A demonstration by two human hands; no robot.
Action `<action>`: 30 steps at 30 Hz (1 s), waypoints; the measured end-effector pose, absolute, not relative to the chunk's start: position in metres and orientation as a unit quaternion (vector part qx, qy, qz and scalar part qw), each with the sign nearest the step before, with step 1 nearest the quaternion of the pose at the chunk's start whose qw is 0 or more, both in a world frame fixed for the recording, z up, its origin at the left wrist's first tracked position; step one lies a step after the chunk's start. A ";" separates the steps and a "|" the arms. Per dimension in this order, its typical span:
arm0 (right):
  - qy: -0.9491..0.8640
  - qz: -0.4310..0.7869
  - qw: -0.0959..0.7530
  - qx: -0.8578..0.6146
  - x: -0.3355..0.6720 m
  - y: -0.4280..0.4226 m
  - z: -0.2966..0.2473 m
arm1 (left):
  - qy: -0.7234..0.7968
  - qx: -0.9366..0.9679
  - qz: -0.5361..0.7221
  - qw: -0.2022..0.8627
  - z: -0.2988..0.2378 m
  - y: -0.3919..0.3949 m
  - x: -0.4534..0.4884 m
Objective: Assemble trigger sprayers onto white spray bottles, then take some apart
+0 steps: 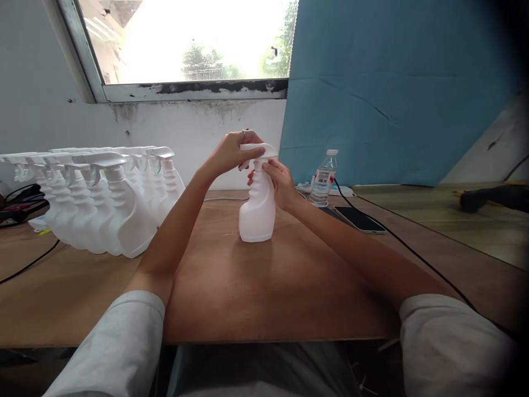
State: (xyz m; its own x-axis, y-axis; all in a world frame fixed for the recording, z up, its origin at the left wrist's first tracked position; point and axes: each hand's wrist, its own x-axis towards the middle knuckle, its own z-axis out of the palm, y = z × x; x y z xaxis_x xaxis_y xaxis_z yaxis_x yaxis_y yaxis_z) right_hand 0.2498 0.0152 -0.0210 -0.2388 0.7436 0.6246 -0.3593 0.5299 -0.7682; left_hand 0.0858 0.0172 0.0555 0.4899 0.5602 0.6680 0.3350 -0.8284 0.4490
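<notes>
Indoors, brown tabletop, handheld spray bottle, window, blue sheet

Brown table bearing white spray bottles; water bottle; phone; dark clutter leftward, hard to make out.

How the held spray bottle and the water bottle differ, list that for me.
The spray bottle is cloudy white; the water bottle is clear. The spray bottle has a trigger head; the water bottle has a plain cap. The left hand and right hand hold the spray bottle; neither touches the water bottle. Both bottles are upright.
</notes>
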 end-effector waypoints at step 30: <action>-0.637 0.452 0.605 -0.156 0.250 0.012 -0.022 | 0.277 0.851 0.433 0.113 0.055 0.010 0.089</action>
